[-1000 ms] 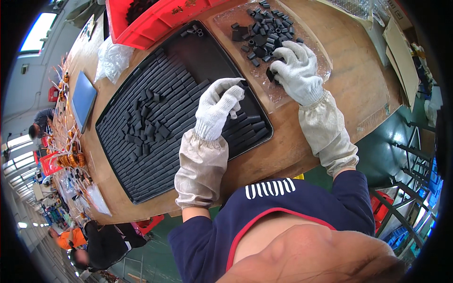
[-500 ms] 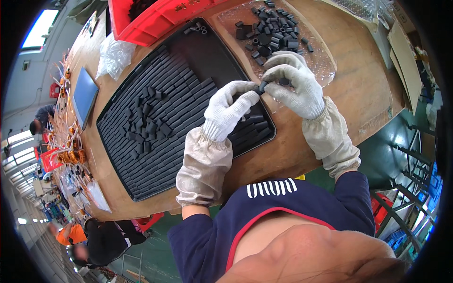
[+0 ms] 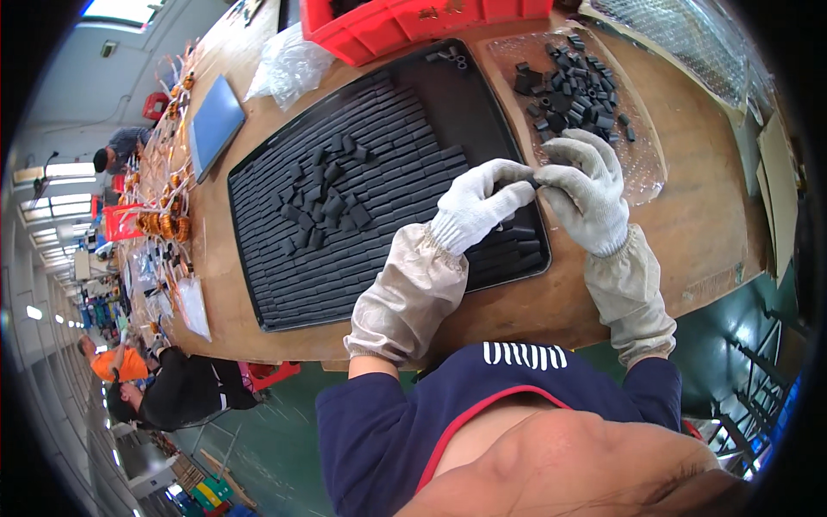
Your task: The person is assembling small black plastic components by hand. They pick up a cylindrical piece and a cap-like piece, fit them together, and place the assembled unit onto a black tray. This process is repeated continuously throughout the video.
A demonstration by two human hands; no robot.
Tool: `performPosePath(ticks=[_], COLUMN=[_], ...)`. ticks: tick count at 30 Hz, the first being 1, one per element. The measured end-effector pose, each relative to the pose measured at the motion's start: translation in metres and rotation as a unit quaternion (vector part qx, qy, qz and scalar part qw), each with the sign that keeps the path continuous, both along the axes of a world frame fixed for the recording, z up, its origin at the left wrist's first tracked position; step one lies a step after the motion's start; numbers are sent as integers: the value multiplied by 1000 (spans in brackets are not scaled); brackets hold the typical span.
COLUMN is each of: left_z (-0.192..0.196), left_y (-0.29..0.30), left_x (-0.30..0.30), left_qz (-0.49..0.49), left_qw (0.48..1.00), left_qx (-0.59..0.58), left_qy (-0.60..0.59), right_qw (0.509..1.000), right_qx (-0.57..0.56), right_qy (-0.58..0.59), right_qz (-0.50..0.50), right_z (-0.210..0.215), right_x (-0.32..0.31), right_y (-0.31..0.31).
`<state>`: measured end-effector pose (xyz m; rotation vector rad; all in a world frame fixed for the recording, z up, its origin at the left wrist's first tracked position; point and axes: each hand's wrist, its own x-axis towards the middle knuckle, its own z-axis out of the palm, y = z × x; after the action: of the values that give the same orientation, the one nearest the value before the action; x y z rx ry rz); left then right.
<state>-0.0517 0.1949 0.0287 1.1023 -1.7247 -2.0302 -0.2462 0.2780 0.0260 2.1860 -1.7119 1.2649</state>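
My left hand (image 3: pixel 484 205), in a white knit glove, pinches a small black cylindrical piece (image 3: pixel 535 183) between thumb and forefinger. On the piece's other side, my gloved right hand (image 3: pixel 596 196) grips it too, its outer fingers raised and curled; most of the piece is covered by fingertips. Below them is the near right corner of a black tray (image 3: pixel 441 95), packed with rows of black cylindrical pieces (image 3: pixel 379 129). A loose heap of similar pieces (image 3: pixel 332 185) lies on top of those rows. Beyond my right hand, more short black tubes (image 3: pixel 579 90) are piled on bubble wrap (image 3: pixel 646 164).
A red bin (image 3: pixel 413 30) stands behind the tray. Left of it lie a crumpled clear bag (image 3: pixel 289 65) and a blue flat panel (image 3: pixel 215 125). Copper-coloured coils (image 3: pixel 172 226) line the table's left side. Two people sit at the lower left; another person is farther back.
My head view has shifted, so the table and tray appear farther right and turned slightly. Both hands stay together at the small black piece, which is now more covered by fingers.
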Motion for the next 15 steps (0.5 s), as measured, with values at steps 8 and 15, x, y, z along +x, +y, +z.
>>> performPosePath(ticks=[8, 15], left_z=[3, -29], left_y=[-165, -219], left_x=[43, 38], left_qz=[72, 2], left_qw=[800, 756], left_qx=[-539, -549], left_qy=[-256, -358], right_qw=[998, 999], right_qx=[-19, -4], right_qy=[-53, -42], right_qz=[-4, -4], right_z=[-7, -12], right_x=[-3, -3], right_y=[-6, -8])
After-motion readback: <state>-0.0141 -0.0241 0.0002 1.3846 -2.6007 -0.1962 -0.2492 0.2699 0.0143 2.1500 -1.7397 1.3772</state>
